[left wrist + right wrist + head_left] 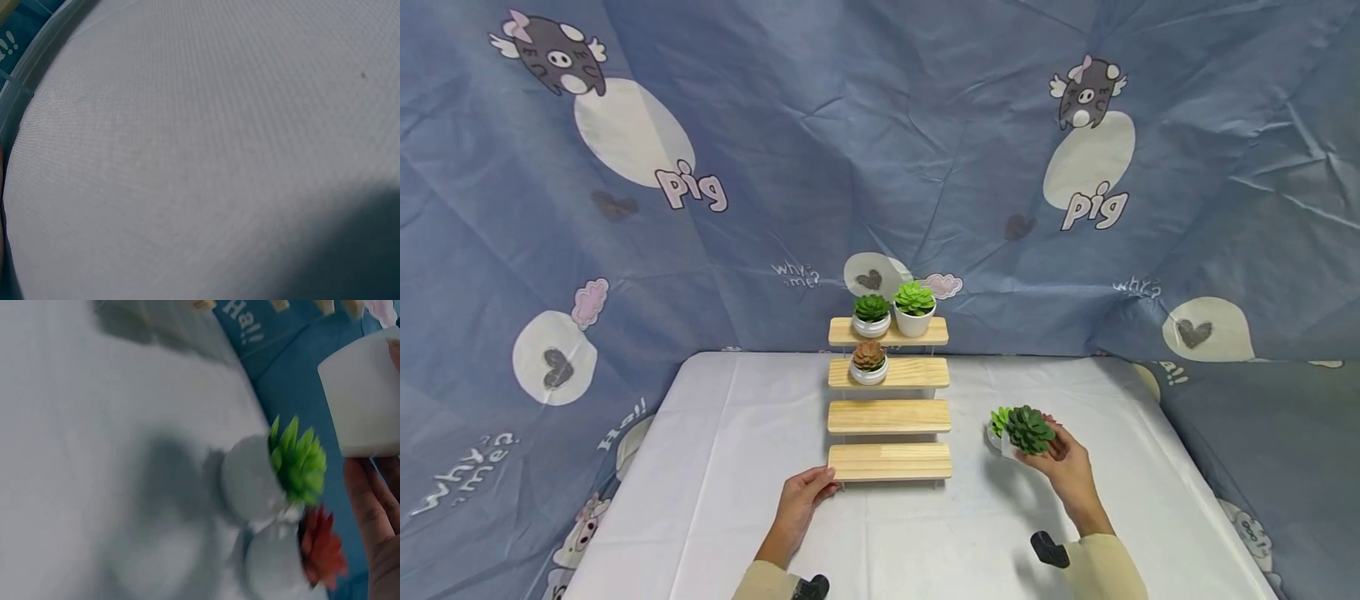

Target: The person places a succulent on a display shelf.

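A tiered wooden display stand (889,461) stands mid-table, and my left hand (796,506) grips the left end of its lowest step. To the right, my right hand (1070,475) holds a dark green potted succulent (1030,430) above the table. Its white pot (365,394) is between thumb and fingers in the right wrist view. Beyond it on the cloth are a light green succulent (299,464) and a red succulent (322,547) in white pots, side by side. In the head view the held plant partly hides both. The left wrist view shows almost only cloth.
On the stand's top step are a green succulent (871,308) and a bright green one (914,298) in white pots. A brown succulent (868,356) sits on the second step, towards the left. A blue printed curtain (880,150) rises behind the white-clothed table (737,433).
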The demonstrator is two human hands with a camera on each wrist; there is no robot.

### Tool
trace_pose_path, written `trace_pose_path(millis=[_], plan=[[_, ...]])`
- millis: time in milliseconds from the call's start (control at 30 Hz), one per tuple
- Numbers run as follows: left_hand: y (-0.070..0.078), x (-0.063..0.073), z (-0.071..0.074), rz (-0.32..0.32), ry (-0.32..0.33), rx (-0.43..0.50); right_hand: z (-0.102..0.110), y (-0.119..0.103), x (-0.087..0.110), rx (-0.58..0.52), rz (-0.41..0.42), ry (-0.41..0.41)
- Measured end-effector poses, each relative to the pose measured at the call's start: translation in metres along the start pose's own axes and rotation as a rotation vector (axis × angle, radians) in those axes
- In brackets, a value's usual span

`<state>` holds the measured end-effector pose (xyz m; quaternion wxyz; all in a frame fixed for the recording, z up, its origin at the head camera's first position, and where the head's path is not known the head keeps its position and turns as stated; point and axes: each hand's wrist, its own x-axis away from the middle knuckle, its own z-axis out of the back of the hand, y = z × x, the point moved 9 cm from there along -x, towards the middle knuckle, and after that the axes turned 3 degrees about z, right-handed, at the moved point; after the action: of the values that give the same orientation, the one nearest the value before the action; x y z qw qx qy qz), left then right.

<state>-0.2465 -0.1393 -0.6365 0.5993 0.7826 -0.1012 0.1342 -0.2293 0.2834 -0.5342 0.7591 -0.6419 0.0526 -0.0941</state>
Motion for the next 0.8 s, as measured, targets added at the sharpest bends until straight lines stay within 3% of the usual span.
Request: trace_pose_path(millis=[567,800], plan=[[0.000,0.002,-0.002,0.021,-0.011,-0.034,-0.049,-0.049,-0.040,0.043,0.058,-0.061],[0.002,0.002,-0.002,0.007,-0.012,-0.025,-0.072,-0.071,-0.050,0.014,0.099,-0.098]])
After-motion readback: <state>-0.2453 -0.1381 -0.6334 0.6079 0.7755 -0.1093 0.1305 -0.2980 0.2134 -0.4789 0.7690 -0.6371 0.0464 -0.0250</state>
